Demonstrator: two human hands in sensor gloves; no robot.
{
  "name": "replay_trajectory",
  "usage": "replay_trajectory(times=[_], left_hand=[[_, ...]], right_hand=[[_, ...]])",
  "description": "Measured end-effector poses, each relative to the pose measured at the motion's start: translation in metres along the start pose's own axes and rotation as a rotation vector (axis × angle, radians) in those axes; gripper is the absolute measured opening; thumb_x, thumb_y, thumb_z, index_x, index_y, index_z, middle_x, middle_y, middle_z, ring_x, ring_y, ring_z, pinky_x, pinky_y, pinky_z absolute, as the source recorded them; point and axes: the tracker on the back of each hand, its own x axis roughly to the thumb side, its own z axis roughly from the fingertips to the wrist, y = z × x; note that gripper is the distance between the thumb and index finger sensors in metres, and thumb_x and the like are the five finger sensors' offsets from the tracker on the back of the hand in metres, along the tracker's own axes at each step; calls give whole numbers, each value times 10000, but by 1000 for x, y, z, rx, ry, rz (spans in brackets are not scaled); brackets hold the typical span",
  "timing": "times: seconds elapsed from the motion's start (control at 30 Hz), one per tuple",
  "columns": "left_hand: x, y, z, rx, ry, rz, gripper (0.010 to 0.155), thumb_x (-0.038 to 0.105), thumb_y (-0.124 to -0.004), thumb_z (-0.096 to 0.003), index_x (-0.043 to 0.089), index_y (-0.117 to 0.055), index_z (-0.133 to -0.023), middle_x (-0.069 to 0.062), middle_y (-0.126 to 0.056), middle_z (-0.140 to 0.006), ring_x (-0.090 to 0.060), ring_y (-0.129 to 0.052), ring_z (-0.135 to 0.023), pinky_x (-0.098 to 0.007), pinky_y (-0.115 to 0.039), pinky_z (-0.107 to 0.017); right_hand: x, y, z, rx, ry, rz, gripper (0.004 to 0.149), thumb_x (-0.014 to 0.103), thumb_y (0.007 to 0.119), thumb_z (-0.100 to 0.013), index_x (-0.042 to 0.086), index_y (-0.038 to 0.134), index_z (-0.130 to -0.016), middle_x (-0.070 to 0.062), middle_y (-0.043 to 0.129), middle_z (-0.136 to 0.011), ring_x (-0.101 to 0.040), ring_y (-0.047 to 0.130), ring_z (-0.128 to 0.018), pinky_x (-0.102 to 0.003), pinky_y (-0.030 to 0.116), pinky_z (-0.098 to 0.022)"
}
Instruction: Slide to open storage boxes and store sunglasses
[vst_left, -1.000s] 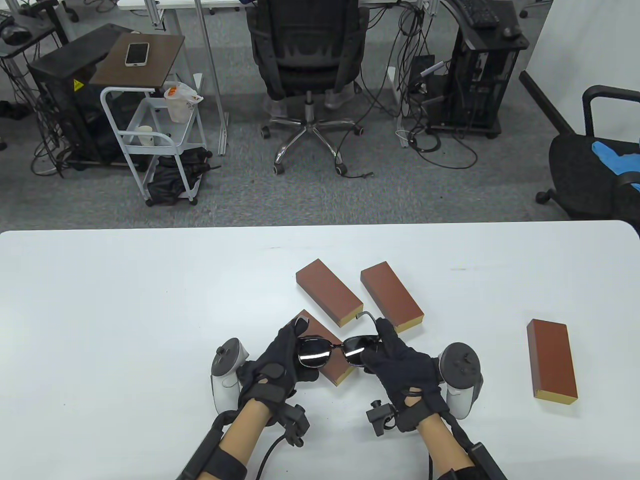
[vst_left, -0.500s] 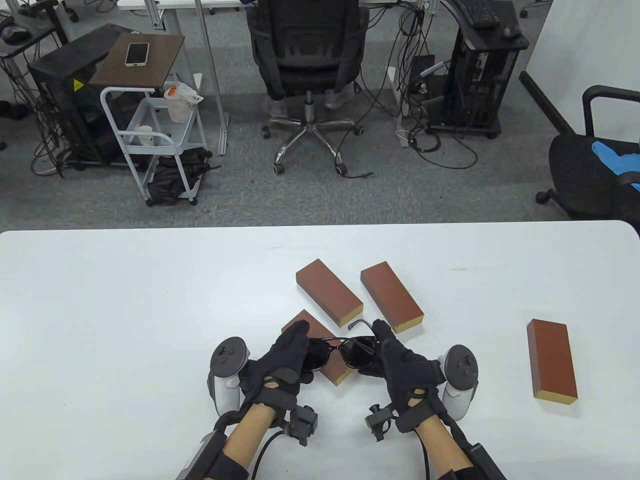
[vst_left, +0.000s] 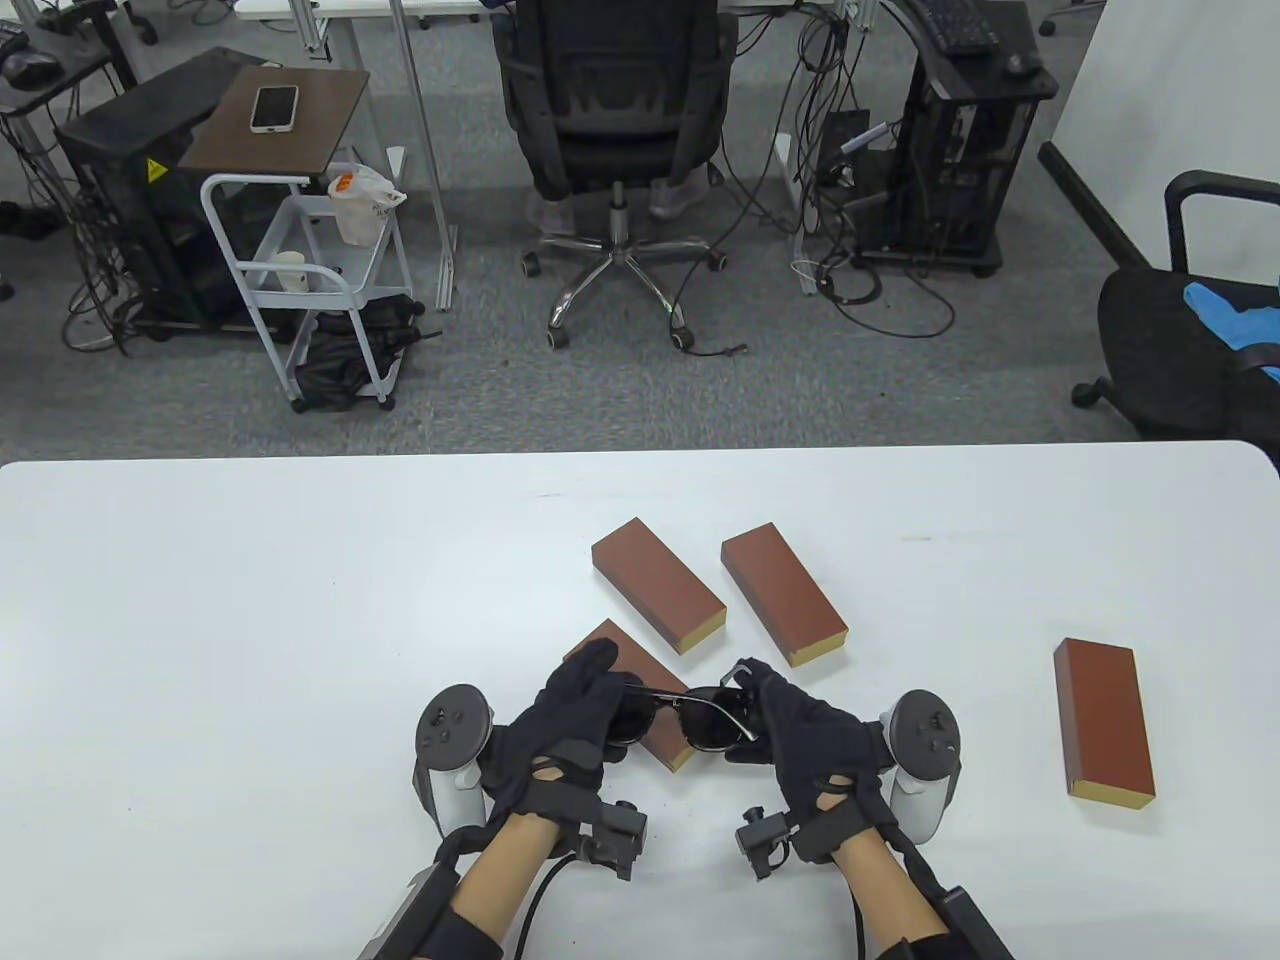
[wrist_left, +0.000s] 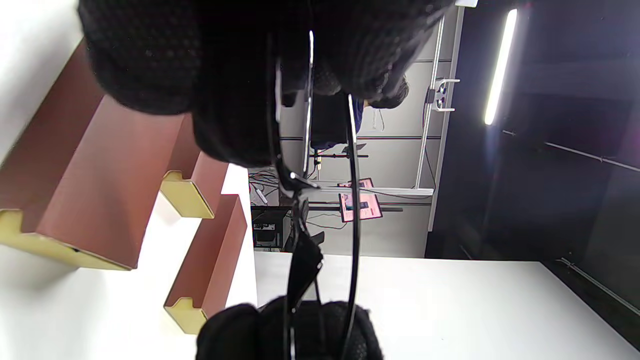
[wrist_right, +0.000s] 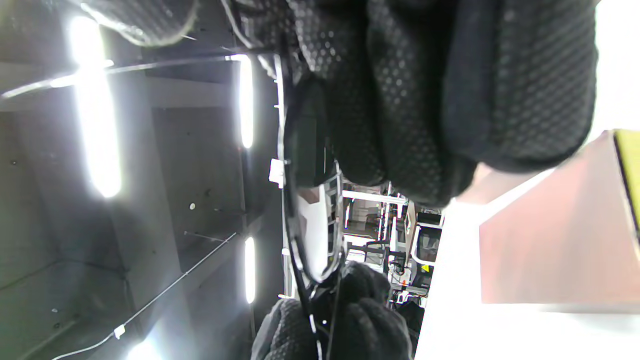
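Black sunglasses (vst_left: 700, 722) are held above the white table (vst_left: 250, 620) between both hands. My left hand (vst_left: 600, 690) grips the left lens end; my right hand (vst_left: 755, 700) grips the right end, with one temple arm folded across the lens. The glasses also show edge-on in the left wrist view (wrist_left: 300, 200) and the right wrist view (wrist_right: 312, 240). A brown storage box with a yellow end (vst_left: 662, 745) lies shut directly under the glasses, partly hidden by my left hand. Two more shut boxes lie just beyond (vst_left: 657, 583) (vst_left: 783, 593).
A fourth brown box (vst_left: 1103, 733) lies apart at the right of the table. The left wrist view shows three of the boxes (wrist_left: 100, 190) close below my hand. Office chairs, a cart and cables stand on the floor past the far table edge.
The sunglasses tipped from lenses facing up to nearly flat. My right hand folded the right temple arm in against the lens. Both hands sank slightly toward the near box.
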Motion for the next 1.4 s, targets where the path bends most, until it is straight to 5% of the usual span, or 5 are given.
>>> replay_trajectory(times=[0.4, 0.9, 1.4], left_hand=[[-6, -10, 3, -77, 28, 168, 570, 392, -727, -514, 241, -626, -1054, -99, -874, -932, -258, -1005, -677, -453, -864, -458], [-9, -19, 1, -288, -22, 321, 772, 645, -571, -503, 200, -436, -1119, -163, -666, -1096, -365, -848, -881, -528, -763, -586], [-9, -20, 1, -348, -6, 249, 715, 562, -647, -529, 179, -464, -1104, -172, -670, -1092, -378, -848, -883, -542, -760, -582]], right_hand=[[-1, -6, 1, -81, 53, -31, 576, 564, 705, -382, 154, 799, -776, -141, 1049, -548, -345, 1087, -400, -426, 948, -251], [1, -17, 2, -164, 94, 96, 503, 520, 804, -358, 192, 851, -736, -96, 1076, -489, -295, 1108, -344, -394, 959, -213], [6, -23, 3, -230, 69, 228, 434, 425, 903, -311, 221, 891, -694, -69, 1081, -478, -268, 1113, -337, -377, 964, -212]])
